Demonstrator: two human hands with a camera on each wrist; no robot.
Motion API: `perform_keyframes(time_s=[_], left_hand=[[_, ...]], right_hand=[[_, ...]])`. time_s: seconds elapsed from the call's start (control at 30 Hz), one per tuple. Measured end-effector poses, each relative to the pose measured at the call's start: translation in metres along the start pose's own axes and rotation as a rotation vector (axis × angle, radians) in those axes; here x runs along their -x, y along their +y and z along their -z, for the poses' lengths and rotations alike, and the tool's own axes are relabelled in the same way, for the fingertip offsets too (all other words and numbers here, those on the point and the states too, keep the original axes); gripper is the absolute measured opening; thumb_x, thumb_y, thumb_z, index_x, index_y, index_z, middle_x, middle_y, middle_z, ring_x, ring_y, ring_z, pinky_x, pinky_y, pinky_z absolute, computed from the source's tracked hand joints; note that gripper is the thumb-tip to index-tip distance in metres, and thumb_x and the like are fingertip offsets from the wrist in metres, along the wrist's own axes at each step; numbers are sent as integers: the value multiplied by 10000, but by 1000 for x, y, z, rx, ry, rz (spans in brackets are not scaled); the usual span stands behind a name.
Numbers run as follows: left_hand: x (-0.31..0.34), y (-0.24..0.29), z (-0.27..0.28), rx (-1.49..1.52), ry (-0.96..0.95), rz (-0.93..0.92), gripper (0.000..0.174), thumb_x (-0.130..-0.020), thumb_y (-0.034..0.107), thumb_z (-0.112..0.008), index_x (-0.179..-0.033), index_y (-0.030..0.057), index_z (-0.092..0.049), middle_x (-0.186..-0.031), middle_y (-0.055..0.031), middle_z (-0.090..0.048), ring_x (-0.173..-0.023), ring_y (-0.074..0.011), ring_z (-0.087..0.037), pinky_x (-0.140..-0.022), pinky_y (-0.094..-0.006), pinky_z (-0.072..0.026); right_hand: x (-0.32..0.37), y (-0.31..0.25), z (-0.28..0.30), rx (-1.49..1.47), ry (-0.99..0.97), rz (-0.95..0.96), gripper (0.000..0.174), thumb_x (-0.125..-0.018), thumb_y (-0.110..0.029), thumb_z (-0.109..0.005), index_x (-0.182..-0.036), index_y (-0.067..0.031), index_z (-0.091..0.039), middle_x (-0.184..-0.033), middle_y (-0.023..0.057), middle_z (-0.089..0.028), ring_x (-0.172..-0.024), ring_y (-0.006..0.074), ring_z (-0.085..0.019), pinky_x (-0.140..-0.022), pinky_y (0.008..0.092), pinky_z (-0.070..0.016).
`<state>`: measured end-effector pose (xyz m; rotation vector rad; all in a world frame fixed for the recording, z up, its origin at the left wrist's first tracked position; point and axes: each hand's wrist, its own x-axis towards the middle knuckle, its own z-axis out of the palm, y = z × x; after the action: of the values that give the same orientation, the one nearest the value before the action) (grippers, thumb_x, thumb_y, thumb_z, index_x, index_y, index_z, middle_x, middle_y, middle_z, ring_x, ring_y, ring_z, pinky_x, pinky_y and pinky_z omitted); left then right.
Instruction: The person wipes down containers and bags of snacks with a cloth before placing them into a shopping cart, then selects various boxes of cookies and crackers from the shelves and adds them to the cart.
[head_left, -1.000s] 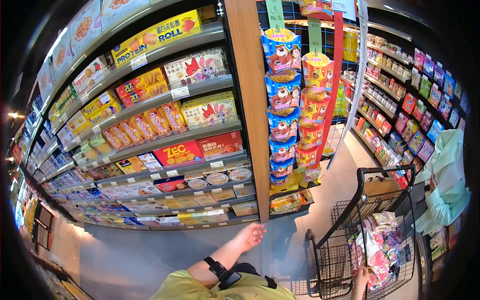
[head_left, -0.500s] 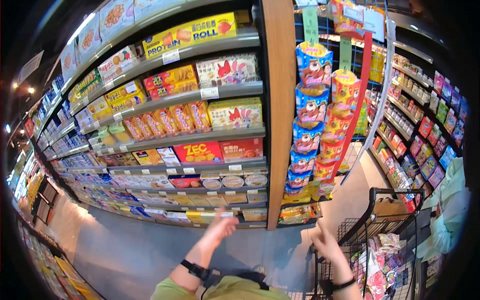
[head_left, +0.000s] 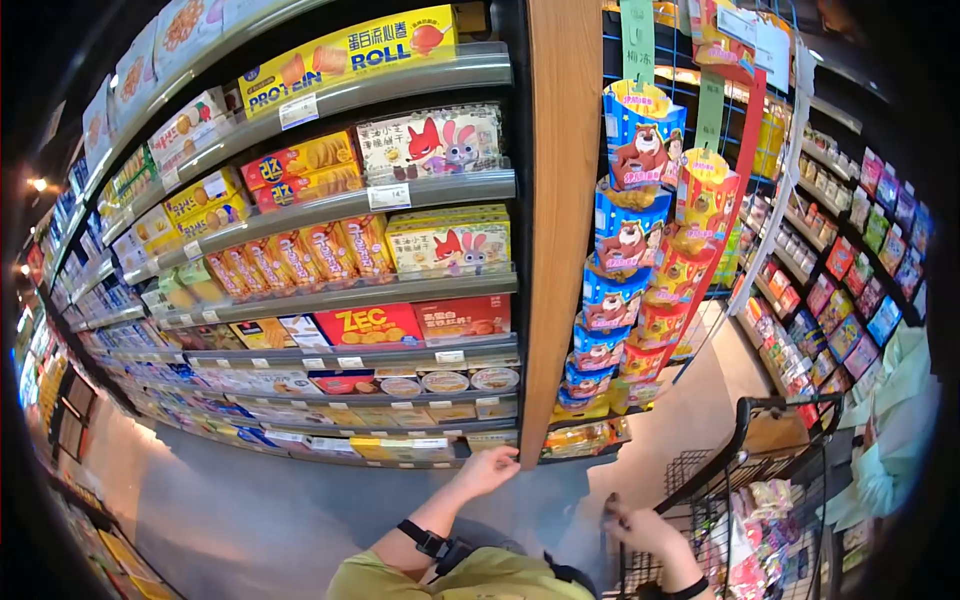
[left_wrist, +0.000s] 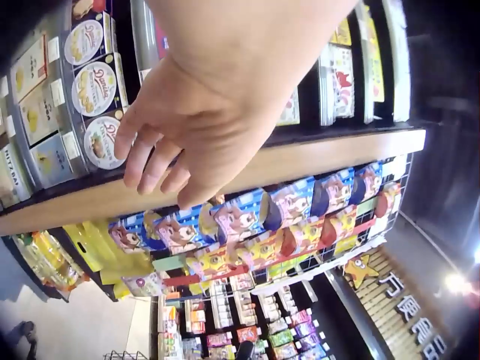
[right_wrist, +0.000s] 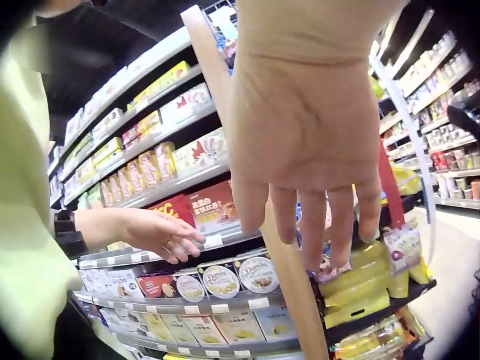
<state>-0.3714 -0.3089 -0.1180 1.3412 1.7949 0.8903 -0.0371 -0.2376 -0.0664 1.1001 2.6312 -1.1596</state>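
My left hand [head_left: 487, 470] hangs in front of the lower shelves, by the foot of the wooden post [head_left: 560, 240]. Loosely bent fingers with nothing in them show in the left wrist view [left_wrist: 199, 127]. My right hand [head_left: 648, 532] is in the air just left of the shopping cart [head_left: 742, 425]. In the right wrist view its palm and fingers [right_wrist: 311, 217] hang down empty, overlapping the post and the hanging snack packs. Closest to the left hand are round-lidded cookie boxes [right_wrist: 221, 281] and a red ZEC box [head_left: 368, 326].
Biscuit boxes fill the shelves, among them a yellow Protein Roll box [head_left: 350, 60]. Strips of blue snack packs [head_left: 628, 240] and red ones [head_left: 690, 260] hang right of the post. Bagged goods [head_left: 765, 525] lie in the cart. A person in a pale green top [head_left: 890, 430] stands beyond it.
My right hand has left the cart's side, risen with a finger extended, then dropped slightly. My left hand moved left and back toward the post. The shelves have shifted in the head view.
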Motion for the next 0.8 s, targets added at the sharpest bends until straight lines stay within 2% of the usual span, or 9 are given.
perform_keyframes(time_s=[0.03,0.13,0.27,0.33,0.47,0.63,0.67,0.73,0.8], left_hand=[[-8,7,-5,19,13,-11,436,-831,315,-630,-1161,35,-578,-971,-143,-672,-913,-279,-651,-778,-370,-514],[-25,30,-14,-147,-43,-61,470,-824,351,-623,-1171,39,-566,-1017,-159,-657,-965,-326,-621,-829,-393,-498],[-20,75,29,-348,204,-212,425,-810,259,-634,-1162,30,-567,-1092,-199,-613,-1034,-357,-564,-899,-417,-458],[-36,67,67,-332,372,-313,400,-799,196,-646,-1148,16,-569,-1108,-192,-606,-1055,-361,-547,-925,-421,-440],[-59,105,167,-617,756,-473,453,-778,108,-625,-1209,23,-517,-1296,-182,-478,-1199,-369,-432,-987,-434,-386],[-117,139,254,-955,895,-582,630,-727,129,-664,-1287,-13,-411,-1326,-187,-431,-1237,-339,-401,-1046,-465,-301],[-128,141,265,-943,886,-603,630,-727,129,-664,-1287,-13,-411,-1326,-187,-431,-1237,-339,-401,-1046,-465,-301],[-147,143,285,-910,764,-433,749,-699,207,-705,-1319,-47,-370,-1321,-207,-439,-1259,-341,-391,-1037,-475,-315],[-165,136,296,-964,696,-330,773,-683,337,-715,-1290,-41,-421,-1247,-208,-513,-1175,-316,-484,-1005,-468,-344]], right_hand=[[2,14,3,-1,-67,-87,517,-846,-338,-587,-1243,-15,-517,-1066,217,-629,-969,343,-621,-863,409,-479],[-10,29,14,47,-100,-47,522,-858,-354,-574,-1265,-34,-504,-1053,231,-627,-988,353,-609,-888,402,-470],[-55,21,30,47,-166,110,497,-863,-335,-572,-1250,-29,-513,-1054,236,-619,-993,365,-595,-890,410,-464],[-97,18,33,188,-45,319,466,-859,-302,-570,-1220,-12,-524,-1051,237,-613,-997,373,-582,-884,422,-460],[-150,-104,83,321,244,592,488,-790,-165,-632,-1226,0,-486,-1085,237,-566,-1004,391,-553,-872,427,-460],[-236,-242,127,438,641,803,627,-717,-63,-630,-1293,16,-393,-1268,211,-446,-1200,360,-429,-1008,423,-364],[-259,-257,134,496,726,805,645,-715,-56,-642,-1305,2,-387,-1286,217,-425,-1209,372,-419,-1020,420,-356],[-295,-284,149,540,829,786,697,-686,-17,-628,-1324,8,-350,-1302,209,-407,-1251,368,-375,-1049,429,-317],[-323,-301,164,602,914,715,715,-696,-57,-614,-1343,14,-318,-1325,224,-390,-1274,371,-354,-1067,466,-280]])
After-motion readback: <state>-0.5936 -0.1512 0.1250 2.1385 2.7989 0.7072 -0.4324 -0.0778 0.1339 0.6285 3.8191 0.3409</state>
